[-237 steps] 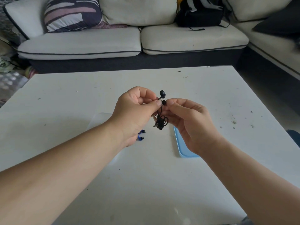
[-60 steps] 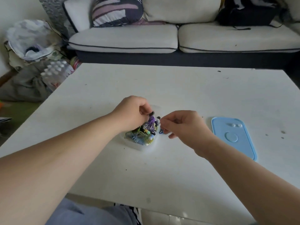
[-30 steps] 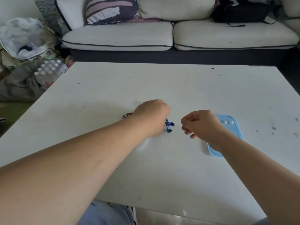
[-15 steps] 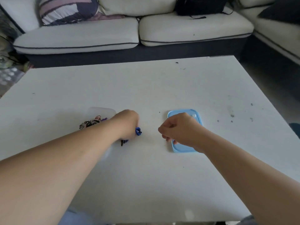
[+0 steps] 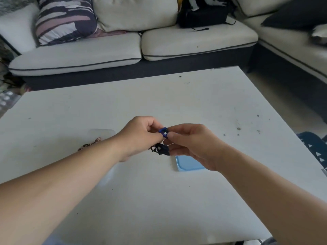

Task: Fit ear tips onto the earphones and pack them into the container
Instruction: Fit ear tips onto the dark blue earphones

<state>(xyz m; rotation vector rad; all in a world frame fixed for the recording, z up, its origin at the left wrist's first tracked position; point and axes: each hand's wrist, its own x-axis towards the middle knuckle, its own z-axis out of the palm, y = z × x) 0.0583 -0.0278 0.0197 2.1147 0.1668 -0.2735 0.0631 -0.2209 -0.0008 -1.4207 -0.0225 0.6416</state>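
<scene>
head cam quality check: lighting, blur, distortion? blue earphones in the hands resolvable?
Head view: dim, soft light, faint arm shadows on the white table, no hard glare. Head view: wide-angle bends the sofa front edge; far right corner is smeared. Head view: blue earphones pinched between left hand and right hand are small and soft; ear tips not resolvable.

Left hand [image 5: 139, 138], right hand [image 5: 192, 145] meet above bench [image 5: 159, 200] centre, earphones [image 5: 162, 149] between. Container [image 5: 101, 134] left; lid [image 5: 187, 166] right, under right hand. Sofa [image 5: 106, 55] behind, bag [image 5: 203, 13] on it.
</scene>
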